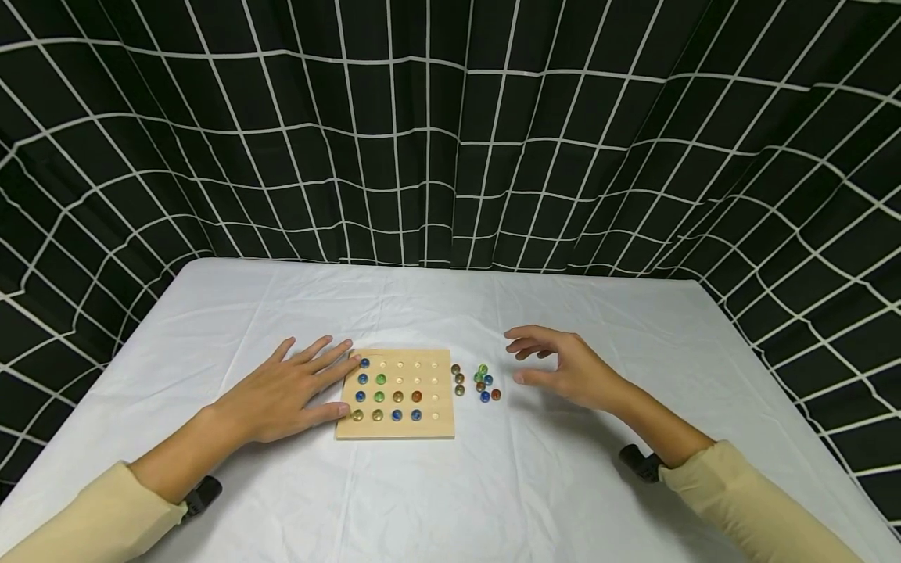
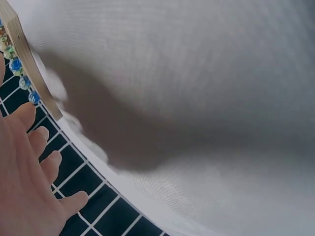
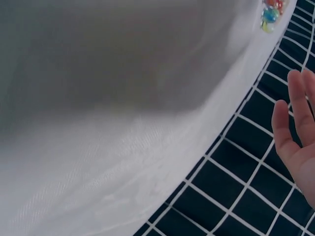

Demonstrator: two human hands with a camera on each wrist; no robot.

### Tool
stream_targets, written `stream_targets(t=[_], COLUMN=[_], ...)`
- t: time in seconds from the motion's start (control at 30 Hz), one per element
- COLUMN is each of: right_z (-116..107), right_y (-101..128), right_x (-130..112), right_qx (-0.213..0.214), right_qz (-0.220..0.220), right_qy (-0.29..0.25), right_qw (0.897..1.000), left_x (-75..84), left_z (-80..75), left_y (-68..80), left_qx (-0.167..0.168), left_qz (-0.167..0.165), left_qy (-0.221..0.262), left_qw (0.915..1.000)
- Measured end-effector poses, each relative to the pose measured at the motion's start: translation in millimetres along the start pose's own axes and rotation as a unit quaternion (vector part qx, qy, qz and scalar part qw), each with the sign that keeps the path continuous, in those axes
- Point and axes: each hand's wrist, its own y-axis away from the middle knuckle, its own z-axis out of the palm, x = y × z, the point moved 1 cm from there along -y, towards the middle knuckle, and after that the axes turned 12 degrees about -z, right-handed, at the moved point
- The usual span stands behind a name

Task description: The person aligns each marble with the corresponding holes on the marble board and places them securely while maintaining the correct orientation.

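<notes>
A light wooden board (image 1: pixel 394 432) with rows of round dimples lies flat on the table. Glass marbles fill its left column and its near rows, except the right column, whose dimples are bare. My left hand (image 1: pixel 281 395) spreads its fingers at the board's left edge, index finger and thumb tips right at the rim. Right of the board is a loose group of marbles, among them a green marble (image 1: pixel 482 369), a blue marble (image 1: pixel 485 397) and a red marble (image 1: pixel 496 395). My right hand (image 1: pixel 573 367) hovers right of this group, fingers loosely bent and holding nothing.
A white cloth (image 1: pixel 436 500) with light creases covers the table. Black curtains (image 1: pixel 394 141) with a white grid surround its back and sides. Brown marbles (image 1: pixel 460 389) sit close beside the board's right edge.
</notes>
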Motion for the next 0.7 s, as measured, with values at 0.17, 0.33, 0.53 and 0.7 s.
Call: stream_targets(t=[0.17, 0.33, 0.53, 0.7], right_z=[9, 19, 26, 28], right_y=[-1, -2, -4, -6], right_x=[-1, -1, -3, -2], right_qx=[-0.02, -0.048, -0.063, -0.074], right_qz=[0.008, 0.006, 0.004, 0.008], right_qy=[-0.008, 0.0, 0.005, 0.01], right_qw=[1.0, 0.999, 0.998, 0.997], left_x=[0.8, 0.3, -0.8, -1.6], left_z=[1.1, 2.1, 3.8, 4.6], left_y=[0.1, 0.2, -0.8, -2.0], left_qx=[-0.007, -0.015, -0.02, -0.022], left_qz=[-0.003, -0.009, -0.01, -0.009], left_qy=[0.006, 0.015, 0.017, 0.016], left_qw=[1.0, 0.9997, 0.9996, 0.9996])
